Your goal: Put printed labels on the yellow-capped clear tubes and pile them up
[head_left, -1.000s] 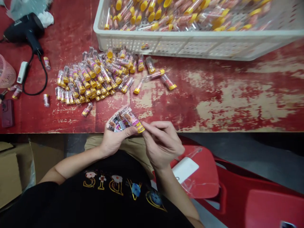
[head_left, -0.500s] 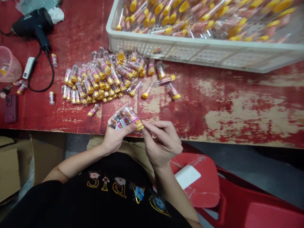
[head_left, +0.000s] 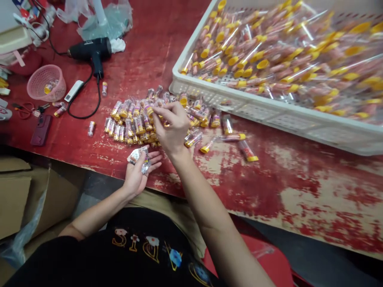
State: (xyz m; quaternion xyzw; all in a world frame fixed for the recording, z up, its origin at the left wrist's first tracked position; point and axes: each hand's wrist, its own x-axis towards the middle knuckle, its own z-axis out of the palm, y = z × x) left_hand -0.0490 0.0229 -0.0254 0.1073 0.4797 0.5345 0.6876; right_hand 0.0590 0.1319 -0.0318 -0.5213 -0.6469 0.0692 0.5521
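In the centre of the frame we are viewing the right hand point(head_left: 175, 127), which is hovering over the front of a heap of yellow-capped tubes point(head_left: 139, 124). Its thumb and index finger are standing close together at one upper tube point(head_left: 149, 111); whether they are gripping it or only touching it, we are not managing to tell. Just below the heap, the left hand point(head_left: 136, 175) is lying palm up, its thumb pinning crumpled silvery wrappers point(head_left: 138, 155) while the other fingers are stretching out loosely.

We are judging three weak points. First, the tubes are lying round side against round side, so a push at the upper layer could be sending several rolling, most likely towards the front edge of the tabletop point(head_left: 245, 191), where nothing is forming a lip. Second, the thumb alone is securing the wrappers; if it were lifting or the palm were tipping, the thin pieces could be slipping out or creasing further. Third, the right wrist is standing near the stray tubes point(head_left: 247, 151) right of centre, and a sideways sweep could be scattering them along the white crate point(head_left: 254, 109) at upper right.

At upper left we are noting a dark blower point(head_left: 97, 52), whose looping cable point(head_left: 98, 99) is lying left of the heap; a tug there could be disturbing the lone tube point(head_left: 91, 128) nearby.
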